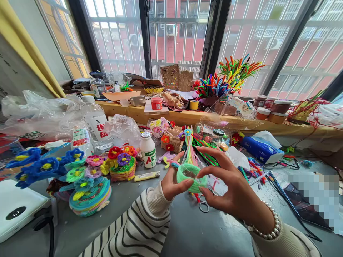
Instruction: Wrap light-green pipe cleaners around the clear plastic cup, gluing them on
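Observation:
A small light-green ring-shaped piece (187,170), like a round cup wrapped in fuzzy stems, is held up over the grey table. My left hand (174,180) grips its left side, with the thumb at the near rim. My right hand (227,182) pinches the right side, thumb below and index finger at the rim. Scissors (204,207) lie behind and below the piece, their handles showing. Behind it stand long pastel stems topped with small flowers (188,131). A white bottle with a green label (148,150) and a lighter (147,176) are to the left.
Fuzzy-stem flowers on a round coiled base (90,196) stand at the left, near a white device (20,210). A large clear bottle (98,125) is behind them. At the right are a blue tissue pack (258,149) and colourful stems. Jars (281,107) line the window ledge.

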`<action>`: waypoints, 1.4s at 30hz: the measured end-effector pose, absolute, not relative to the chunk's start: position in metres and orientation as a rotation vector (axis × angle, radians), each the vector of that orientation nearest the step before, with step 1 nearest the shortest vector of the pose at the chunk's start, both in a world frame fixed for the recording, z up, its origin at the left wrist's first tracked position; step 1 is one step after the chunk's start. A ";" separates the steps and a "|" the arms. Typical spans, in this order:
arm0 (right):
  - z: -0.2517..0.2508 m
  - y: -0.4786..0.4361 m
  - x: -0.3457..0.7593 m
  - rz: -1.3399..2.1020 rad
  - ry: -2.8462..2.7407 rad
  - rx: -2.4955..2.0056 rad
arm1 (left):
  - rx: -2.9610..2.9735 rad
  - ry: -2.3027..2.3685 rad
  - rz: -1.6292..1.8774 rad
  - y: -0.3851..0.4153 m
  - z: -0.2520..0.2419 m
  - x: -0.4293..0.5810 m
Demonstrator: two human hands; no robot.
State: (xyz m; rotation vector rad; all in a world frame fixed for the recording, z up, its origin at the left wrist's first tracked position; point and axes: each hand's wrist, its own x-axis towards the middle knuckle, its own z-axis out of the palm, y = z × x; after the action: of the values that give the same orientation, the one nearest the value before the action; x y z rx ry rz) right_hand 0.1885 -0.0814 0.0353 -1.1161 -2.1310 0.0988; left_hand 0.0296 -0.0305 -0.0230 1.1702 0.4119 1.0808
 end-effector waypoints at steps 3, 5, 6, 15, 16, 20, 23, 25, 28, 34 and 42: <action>0.035 -0.082 0.188 0.090 -2.125 -1.116 | 1.177 0.409 1.086 -0.030 -0.024 0.030; 0.035 -0.081 0.188 0.084 -2.123 -1.116 | 1.175 0.409 1.083 -0.030 -0.024 0.030; 0.035 -0.081 0.188 0.085 -2.122 -1.116 | 1.173 0.409 1.082 -0.031 -0.024 0.030; 0.033 -0.081 0.187 0.142 -2.111 -1.131 | 1.199 0.422 1.059 -0.032 -0.021 0.029; 0.033 -0.082 0.187 0.148 -2.110 -1.132 | 1.199 0.423 1.059 -0.032 -0.022 0.029; 0.034 -0.081 0.186 0.171 -2.107 -1.132 | 1.192 0.421 1.062 -0.031 -0.022 0.029; 0.035 -0.081 0.186 0.181 -2.112 -1.127 | 1.192 0.418 1.059 -0.031 -0.023 0.029; 0.035 -0.081 0.186 0.186 -2.113 -1.127 | 1.196 0.405 1.061 -0.030 -0.023 0.029; 0.035 -0.080 0.186 0.192 -2.112 -1.128 | 1.213 0.384 1.063 -0.029 -0.024 0.029; 0.034 -0.079 0.185 0.174 -2.124 -1.107 | 1.235 0.369 1.064 -0.026 -0.027 0.029; 0.034 -0.080 0.188 0.159 -2.116 -1.108 | 1.185 0.386 1.057 -0.031 -0.023 0.029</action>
State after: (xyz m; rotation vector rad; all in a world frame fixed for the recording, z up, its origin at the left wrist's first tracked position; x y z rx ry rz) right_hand 0.1881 -0.0801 0.0342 -1.1082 -2.1165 0.1592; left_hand 0.0292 -0.0308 -0.0229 1.1847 0.3865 1.0568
